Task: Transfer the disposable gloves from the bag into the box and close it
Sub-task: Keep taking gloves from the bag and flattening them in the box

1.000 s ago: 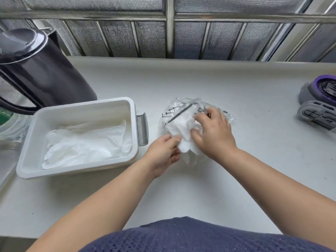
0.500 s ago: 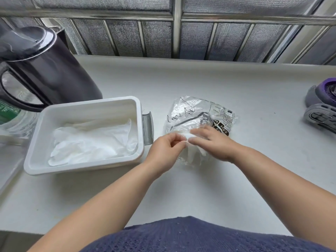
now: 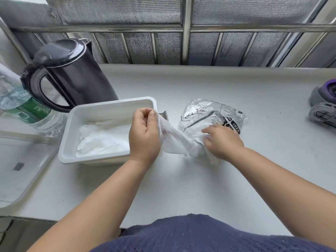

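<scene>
A white open box (image 3: 72,124) sits on the counter left of centre, with thin white gloves (image 3: 103,140) lying inside. To its right lies a crumpled clear plastic bag (image 3: 209,111) with black print. My left hand (image 3: 143,135) is raised over the box's right end and pinches a translucent glove (image 3: 174,139) that stretches down to the bag's mouth. My right hand (image 3: 221,140) rests on the near end of the bag, fingers bent over the plastic and pressing it down. A grey latch (image 3: 163,114) shows at the box's right end.
A black electric kettle (image 3: 72,75) stands behind the box at the left. A green-labelled water bottle (image 3: 23,106) lies at the far left, beside a white sink edge (image 3: 27,182). A grey and purple device (image 3: 323,104) sits at the right edge. A barred window runs behind.
My left hand has lifted up and leftward over the box, drawing a glove out of the bag. My right hand stays on the bag. The camera has tilted back, showing more of the scene.
</scene>
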Available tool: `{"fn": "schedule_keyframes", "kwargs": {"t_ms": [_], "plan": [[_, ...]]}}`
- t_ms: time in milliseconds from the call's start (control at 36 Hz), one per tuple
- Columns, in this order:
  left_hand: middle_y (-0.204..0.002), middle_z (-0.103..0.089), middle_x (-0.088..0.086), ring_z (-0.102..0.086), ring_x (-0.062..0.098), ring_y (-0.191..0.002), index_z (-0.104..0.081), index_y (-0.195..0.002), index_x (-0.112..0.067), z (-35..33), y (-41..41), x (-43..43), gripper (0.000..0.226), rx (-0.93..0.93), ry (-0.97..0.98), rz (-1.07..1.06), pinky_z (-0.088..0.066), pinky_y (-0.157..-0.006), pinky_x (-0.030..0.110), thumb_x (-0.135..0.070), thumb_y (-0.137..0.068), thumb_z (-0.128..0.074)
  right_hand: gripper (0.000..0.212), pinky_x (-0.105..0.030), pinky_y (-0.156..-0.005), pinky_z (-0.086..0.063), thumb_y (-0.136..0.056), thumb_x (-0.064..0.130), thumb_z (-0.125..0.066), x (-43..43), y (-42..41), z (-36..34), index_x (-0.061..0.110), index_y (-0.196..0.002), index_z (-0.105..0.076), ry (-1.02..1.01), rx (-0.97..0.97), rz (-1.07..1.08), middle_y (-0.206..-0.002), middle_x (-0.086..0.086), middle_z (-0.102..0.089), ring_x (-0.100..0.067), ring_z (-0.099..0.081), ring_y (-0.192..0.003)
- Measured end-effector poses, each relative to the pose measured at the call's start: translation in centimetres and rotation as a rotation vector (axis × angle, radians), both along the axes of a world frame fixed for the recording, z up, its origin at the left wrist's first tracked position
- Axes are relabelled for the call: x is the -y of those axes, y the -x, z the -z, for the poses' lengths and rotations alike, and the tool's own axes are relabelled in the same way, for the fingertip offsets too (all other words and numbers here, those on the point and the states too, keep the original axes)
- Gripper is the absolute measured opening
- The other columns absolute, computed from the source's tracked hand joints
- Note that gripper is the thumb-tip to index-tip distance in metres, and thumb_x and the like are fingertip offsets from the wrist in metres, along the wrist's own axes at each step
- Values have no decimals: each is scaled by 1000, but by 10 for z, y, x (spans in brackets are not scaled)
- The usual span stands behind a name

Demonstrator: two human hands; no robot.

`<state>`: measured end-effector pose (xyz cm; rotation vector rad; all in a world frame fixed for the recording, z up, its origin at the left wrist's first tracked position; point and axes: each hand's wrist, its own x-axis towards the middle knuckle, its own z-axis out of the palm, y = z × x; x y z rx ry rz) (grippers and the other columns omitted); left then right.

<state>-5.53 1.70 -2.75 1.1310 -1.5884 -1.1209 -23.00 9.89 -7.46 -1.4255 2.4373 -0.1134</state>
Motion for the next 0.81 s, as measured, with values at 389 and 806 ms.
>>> {"fn": "schedule_keyframes", "kwargs": {"t_ms": [389,806], "plan": [[-54,-57,-1,-55,10,-46,-53,-86,-8,-42,-76,33,15,-372,-674,370,-45,-45,17,-9,-98,-45,31,-23,-73,-41,-80,22,-67,44,-112,-75,31,-106,-51,501,716,-26,-87,11,-55,-11,-51,-79],[-111,-67,3,-60,17,-104,-64,-107,-17,-37,-162,111,34,-270,-530,427,-43,-85,33,-41,-86,-57,17,-25,-53,-38,-79,-5,-53,114,-192,-117,6,-77,-67,333,1488,86,-70,-8,-57,-19,-51,-62]]}}
